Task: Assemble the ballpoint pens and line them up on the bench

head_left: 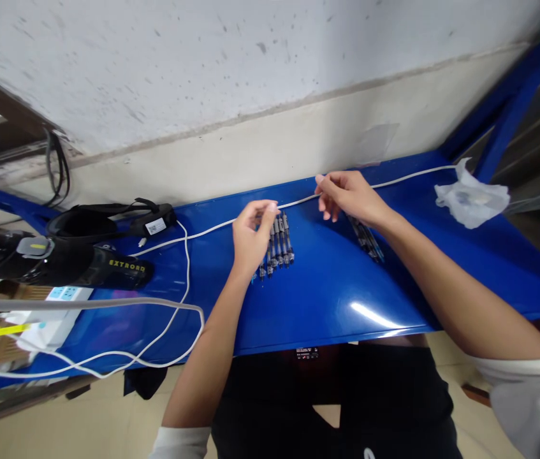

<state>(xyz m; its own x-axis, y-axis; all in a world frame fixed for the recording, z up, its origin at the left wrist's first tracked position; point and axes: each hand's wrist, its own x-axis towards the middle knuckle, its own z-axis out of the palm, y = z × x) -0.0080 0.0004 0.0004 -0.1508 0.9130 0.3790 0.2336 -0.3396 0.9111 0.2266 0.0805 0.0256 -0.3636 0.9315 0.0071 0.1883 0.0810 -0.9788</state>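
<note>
My left hand [253, 237] hovers over the left end of a row of dark pens [279, 242] with grey clips, laid side by side on the blue tabletop [317, 287]. Its thumb and forefinger are pinched together by the pens' upper ends; whatever they hold, if anything, is hidden. Part of the row is covered by this hand. To the right, my right hand [346, 196] is raised near the back edge, fingers loosely curled and thumb apart from them, with nothing seen in it. Beneath its wrist lies a second bunch of dark pens [366, 239], partly hidden by the forearm.
A white cable [210, 230] runs along the back near the wall. At left are a black bottle [116, 264], a black strap with a labelled box [155, 224], a white power strip [57, 319] and looped cable. Crumpled white plastic [473, 196] lies at far right.
</note>
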